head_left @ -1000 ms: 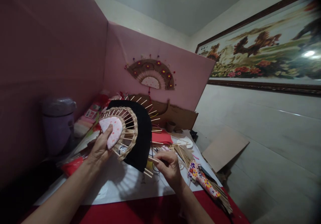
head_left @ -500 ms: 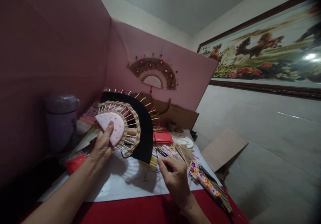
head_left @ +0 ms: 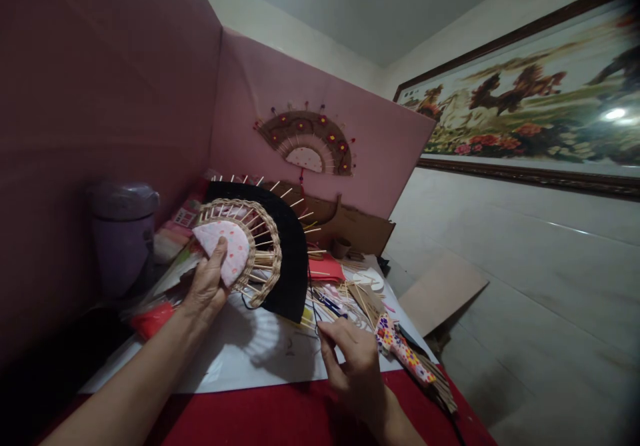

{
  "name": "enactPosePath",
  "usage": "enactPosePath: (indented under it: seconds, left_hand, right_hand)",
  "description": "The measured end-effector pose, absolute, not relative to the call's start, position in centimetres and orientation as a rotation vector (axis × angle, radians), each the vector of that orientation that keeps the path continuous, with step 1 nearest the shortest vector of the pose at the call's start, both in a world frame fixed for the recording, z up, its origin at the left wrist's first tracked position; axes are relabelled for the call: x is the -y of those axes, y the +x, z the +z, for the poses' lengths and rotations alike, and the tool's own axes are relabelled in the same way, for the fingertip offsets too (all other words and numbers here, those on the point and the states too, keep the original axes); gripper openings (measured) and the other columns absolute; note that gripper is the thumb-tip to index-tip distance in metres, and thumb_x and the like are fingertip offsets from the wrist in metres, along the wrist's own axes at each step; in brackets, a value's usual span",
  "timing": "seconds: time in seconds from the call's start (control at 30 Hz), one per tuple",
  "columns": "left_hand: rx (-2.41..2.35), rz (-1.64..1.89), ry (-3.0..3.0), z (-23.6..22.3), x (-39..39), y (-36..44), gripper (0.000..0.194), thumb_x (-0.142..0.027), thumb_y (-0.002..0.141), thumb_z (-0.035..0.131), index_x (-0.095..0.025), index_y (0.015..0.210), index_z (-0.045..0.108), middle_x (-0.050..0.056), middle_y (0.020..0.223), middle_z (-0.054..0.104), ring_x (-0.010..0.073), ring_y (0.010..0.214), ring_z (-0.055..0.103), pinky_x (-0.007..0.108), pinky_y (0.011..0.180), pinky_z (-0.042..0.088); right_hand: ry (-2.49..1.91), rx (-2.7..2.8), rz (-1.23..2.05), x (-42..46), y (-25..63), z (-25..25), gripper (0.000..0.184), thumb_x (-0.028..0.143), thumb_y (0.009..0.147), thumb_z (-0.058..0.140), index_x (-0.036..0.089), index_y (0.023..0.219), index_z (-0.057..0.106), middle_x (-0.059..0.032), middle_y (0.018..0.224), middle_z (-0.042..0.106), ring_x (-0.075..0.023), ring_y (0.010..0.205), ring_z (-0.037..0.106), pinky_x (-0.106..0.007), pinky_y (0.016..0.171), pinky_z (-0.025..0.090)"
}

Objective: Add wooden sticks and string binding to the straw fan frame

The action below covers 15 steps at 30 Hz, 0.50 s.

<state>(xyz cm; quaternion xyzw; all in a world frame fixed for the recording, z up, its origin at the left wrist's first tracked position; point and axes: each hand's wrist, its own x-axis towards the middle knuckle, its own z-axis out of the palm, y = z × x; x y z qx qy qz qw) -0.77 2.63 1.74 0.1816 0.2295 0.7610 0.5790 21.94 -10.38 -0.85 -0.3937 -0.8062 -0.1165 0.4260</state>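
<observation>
Below, white sheet's open edge [head_left: 235,381], above, fan [head_left: 294,249] in left hand [head_left: 207,286]

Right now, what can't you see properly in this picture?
- Head view: most of the left grip's fingers, tucked behind the fan.
- Head view: where the black thread ends; it is very thin and gets lost at the right grip.
- Head view: the right end of the framed picture, cut off by the image edge.
- Head view: the words on the pink packet, too small and blurry.
</observation>
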Motion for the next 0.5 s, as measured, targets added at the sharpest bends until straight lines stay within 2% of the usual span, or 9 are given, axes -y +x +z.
enactPosePath:
  seconds: [0.27,0.5]
  left_hand:
    - [-0.520,1.775,0.397,1.57,-2.79,-0.74,0.032,-0.022,0.077,0.060,-0.017,0.109,0.058,0.005,0.084,0.069,0.0115,0.062,0.065,0.030,0.077,0.052]
    - [-0.503,1.760,0.442,1.53,-2.53,-0.80,0.037,-0.023,0.078,0.059,-0.018,0.114,0.054,0.006,0.084,0.070,0.0127,0.062,0.066,0.029,0.071,0.054]
  right_hand:
    - [-0.923,2.018,-0.381,11.04,21.92,-1.16,0.027,0.006,0.076,0.050,0.017,0.100,0.053,-0.0054,0.073,0.059,-0.0166,0.065,0.054,-0.028,0.057,0.041]
    - [-0.888,2.058,-0.363,11.02,21.83,-0.80,0.026,0.006,0.075,0.048,0.016,0.098,0.053,-0.0051,0.070,0.058,-0.0161,0.062,0.054,-0.028,0.054,0.042]
